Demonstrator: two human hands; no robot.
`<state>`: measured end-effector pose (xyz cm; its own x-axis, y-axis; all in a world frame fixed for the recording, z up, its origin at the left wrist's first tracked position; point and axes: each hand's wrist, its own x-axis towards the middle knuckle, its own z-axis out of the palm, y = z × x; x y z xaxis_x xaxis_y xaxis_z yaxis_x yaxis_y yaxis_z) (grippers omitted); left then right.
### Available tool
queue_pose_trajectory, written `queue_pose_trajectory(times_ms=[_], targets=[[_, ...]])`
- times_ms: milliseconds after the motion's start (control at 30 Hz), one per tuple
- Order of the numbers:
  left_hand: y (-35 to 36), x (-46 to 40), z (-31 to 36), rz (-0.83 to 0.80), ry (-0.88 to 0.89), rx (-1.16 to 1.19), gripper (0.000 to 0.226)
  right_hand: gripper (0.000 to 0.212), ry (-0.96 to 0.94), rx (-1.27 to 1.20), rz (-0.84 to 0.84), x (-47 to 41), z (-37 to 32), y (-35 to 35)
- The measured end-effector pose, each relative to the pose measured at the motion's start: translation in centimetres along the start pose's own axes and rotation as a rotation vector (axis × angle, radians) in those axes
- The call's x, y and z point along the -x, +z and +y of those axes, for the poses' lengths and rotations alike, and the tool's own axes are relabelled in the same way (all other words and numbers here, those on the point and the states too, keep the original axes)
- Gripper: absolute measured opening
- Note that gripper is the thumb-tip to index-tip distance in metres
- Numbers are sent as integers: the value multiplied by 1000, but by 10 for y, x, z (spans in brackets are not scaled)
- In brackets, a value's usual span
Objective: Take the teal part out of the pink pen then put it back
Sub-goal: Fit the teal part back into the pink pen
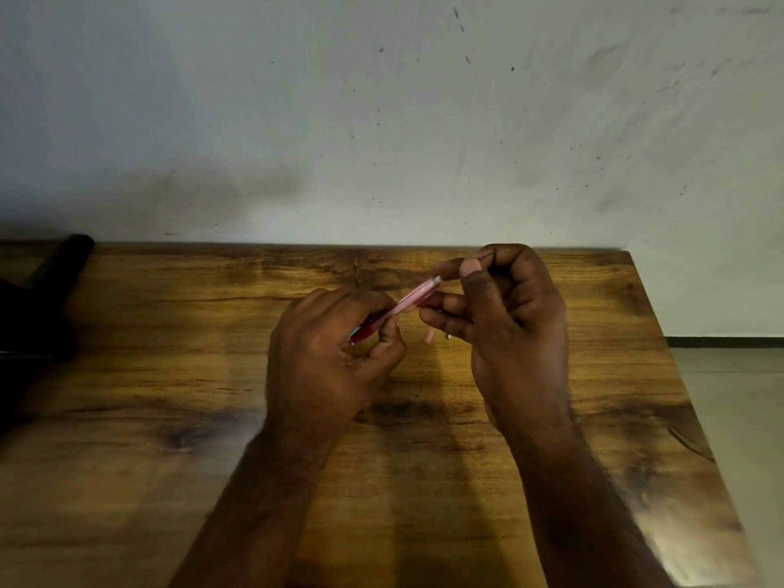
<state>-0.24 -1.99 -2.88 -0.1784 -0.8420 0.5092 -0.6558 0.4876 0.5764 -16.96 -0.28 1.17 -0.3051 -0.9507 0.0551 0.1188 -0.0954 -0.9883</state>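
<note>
Above the wooden worktop (169,375), the left hand (326,358) has its grip curled round the lower end of the pink pen (407,301), where a sliver of the teal part (354,332) shows. The right hand (509,316) pinches the pen's upper end between thumb and fingers, its grip narrow.

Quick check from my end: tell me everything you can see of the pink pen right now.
The pink pen is a slim, translucent-looking plastic barrel, held above the wooden table and slanting from lower left up to upper right. The left hand grips its lower end, where the pen looks darker red with a sliver of teal beside it. The right hand pinches the paler upper end between thumb and fingers. The fingers hide much of it, so whether the teal part is seated cannot be told.
</note>
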Motion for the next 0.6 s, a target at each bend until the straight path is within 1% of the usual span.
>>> queue_pose_trajectory(times_ms=[233, 400, 600], targets=[[0, 0, -4, -21, -13, 0, 27, 7, 90, -33, 48, -2, 10, -2], [-1, -1, -4, -23, -27, 2, 28, 8, 214, -187, 78, -1, 13, 1], [-3, -2, -2, -45, -51, -12, 30, 12, 277, -308, 91, -1, 15, 1]])
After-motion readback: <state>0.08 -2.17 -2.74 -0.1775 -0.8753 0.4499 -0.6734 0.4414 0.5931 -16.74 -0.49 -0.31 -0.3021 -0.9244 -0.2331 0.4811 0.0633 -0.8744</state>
